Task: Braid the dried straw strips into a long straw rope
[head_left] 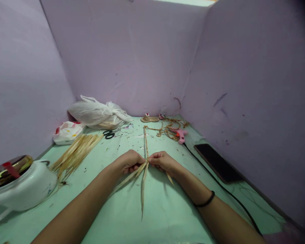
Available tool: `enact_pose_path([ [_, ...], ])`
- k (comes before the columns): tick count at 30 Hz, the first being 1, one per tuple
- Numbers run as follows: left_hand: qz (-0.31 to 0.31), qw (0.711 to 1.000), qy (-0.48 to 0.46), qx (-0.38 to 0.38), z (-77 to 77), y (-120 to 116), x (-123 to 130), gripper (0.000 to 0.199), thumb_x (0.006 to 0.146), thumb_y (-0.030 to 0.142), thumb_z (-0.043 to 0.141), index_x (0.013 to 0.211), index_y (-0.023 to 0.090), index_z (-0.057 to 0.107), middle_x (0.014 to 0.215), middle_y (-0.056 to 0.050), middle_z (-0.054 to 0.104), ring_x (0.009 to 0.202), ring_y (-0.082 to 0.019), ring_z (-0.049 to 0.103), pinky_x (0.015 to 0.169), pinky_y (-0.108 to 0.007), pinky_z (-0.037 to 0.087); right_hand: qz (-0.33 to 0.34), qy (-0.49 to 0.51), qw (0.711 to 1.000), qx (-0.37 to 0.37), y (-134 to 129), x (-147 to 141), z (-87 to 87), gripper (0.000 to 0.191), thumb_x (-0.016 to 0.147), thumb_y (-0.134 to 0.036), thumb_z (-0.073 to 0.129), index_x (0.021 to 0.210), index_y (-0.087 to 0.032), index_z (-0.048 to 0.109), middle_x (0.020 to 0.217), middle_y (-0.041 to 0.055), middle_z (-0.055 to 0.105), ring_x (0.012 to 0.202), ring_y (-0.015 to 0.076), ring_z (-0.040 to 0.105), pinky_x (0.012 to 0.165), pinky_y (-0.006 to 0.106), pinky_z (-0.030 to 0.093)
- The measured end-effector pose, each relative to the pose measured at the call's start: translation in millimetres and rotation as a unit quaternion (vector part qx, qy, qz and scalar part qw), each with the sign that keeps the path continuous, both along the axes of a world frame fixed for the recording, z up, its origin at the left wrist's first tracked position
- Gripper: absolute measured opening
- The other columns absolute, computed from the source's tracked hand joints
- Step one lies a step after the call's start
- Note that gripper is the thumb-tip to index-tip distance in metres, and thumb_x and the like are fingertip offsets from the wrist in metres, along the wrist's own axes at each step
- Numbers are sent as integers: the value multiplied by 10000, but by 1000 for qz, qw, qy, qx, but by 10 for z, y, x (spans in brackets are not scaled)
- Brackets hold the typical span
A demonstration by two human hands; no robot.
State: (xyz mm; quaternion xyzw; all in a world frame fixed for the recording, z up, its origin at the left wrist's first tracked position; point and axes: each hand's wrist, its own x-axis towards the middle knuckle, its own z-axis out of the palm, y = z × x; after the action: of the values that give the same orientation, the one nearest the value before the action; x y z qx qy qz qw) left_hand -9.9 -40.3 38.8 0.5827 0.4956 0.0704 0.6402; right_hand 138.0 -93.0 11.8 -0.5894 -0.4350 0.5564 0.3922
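Note:
A thin braid point(145, 140) of dried straw-coloured strips runs away from me up the middle of the table. At its near end loose strips point(143, 193) fan out, one hanging straight toward me. My left hand point(132, 161) pinches strips just left of the braid's end, and their tails trail out beneath it. Opposite, my right hand point(162, 161) grips another strip between thumb and fingers; its tip pokes out below the palm. Both hands almost meet where the braid ends.
At left lie a bundle of dried strips point(77, 152), a white pot point(27, 186), a tissue pack point(68, 133) and black-handled scissors point(108, 134). A white plastic bag point(96, 113) sits behind. Braided cord point(165, 128), a pink glue gun point(181, 135) with black cable point(216, 176), and a phone point(217, 162) occupy the right.

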Motion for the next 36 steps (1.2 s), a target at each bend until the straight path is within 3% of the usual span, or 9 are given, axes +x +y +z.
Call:
enact_pose_path([
  [5, -1, 998, -33, -59, 33, 10, 33, 141, 637, 87, 494, 498, 110, 508, 345, -3, 449, 294, -65, 387, 310, -154, 276, 1, 19, 1000, 3, 2, 15, -8, 129, 626, -253, 604, 630, -128, 570, 408, -75, 429, 294, 13, 225, 319, 200, 98],
  [12, 9, 990, -45, -134, 9, 28, 70, 165, 707, 94, 470, 554, 86, 533, 384, 5, 466, 296, -32, 374, 300, -122, 249, -1, 45, 999, -10, 8, 2, 7, 123, 623, -242, 603, 636, -122, 579, 407, -72, 441, 289, 9, 227, 317, 196, 92],
  [16, 16, 1000, 10, -2, 18, -80, 115, 197, 681, 174, 547, 503, 114, 485, 376, 12, 457, 285, -45, 352, 291, -158, 221, -4, 56, 998, -16, -15, -10, 57, 81, 614, -201, 584, 623, -121, 574, 383, -74, 432, 288, 8, 205, 321, 195, 77],
  [19, 40, 990, 61, 119, 49, -159, 133, 226, 641, 246, 619, 513, 134, 471, 312, 41, 392, 261, -51, 308, 294, -174, 195, -10, 61, 998, -23, -26, -9, 77, 68, 603, -191, 587, 612, -127, 565, 324, -96, 345, 287, 14, 178, 321, 194, 73],
  [21, 46, 988, 56, 138, 62, -188, 136, 192, 638, 260, 635, 580, 135, 501, 306, 57, 386, 252, -50, 298, 296, -173, 190, -4, 71, 997, -20, -24, -1, 69, 77, 602, -197, 586, 613, -123, 569, 329, -88, 364, 291, 15, 182, 319, 190, 78],
  [27, 39, 993, -101, -41, -27, -176, 137, 177, 688, 242, 610, 637, 125, 486, 484, 20, 524, 306, -24, 374, 281, -130, 244, 9, 107, 994, -12, -5, 27, 12, 86, 594, -187, 570, 633, -113, 589, 418, -31, 521, 292, 6, 226, 309, 171, 96],
  [31, 24, 984, -132, -118, -87, -149, 125, 171, 731, 246, 580, 676, 96, 520, 553, -23, 561, 392, -55, 495, 348, -138, 390, 15, 134, 991, -15, -17, 9, 18, 75, 577, -181, 574, 607, -114, 590, 458, -1, 573, 358, 50, 432, 339, 157, 254],
  [33, 21, 986, -120, -110, -91, -143, 121, 191, 747, 260, 564, 678, 85, 530, 518, -15, 542, 351, -43, 454, 308, -126, 351, 11, 146, 989, -16, -25, -7, 25, 58, 568, -174, 583, 582, -118, 580, 467, 0, 579, 420, 78, 501, 405, 174, 350],
  [36, 31, 989, -105, -96, -81, -136, 130, 193, 763, 257, 546, 670, 89, 522, 498, -4, 533, 276, 3, 312, 238, -96, 200, 2, 138, 990, -12, -30, -27, 24, 55, 573, -170, 587, 559, -121, 567, 441, -8, 561, 414, 83, 497, 436, 193, 384],
])
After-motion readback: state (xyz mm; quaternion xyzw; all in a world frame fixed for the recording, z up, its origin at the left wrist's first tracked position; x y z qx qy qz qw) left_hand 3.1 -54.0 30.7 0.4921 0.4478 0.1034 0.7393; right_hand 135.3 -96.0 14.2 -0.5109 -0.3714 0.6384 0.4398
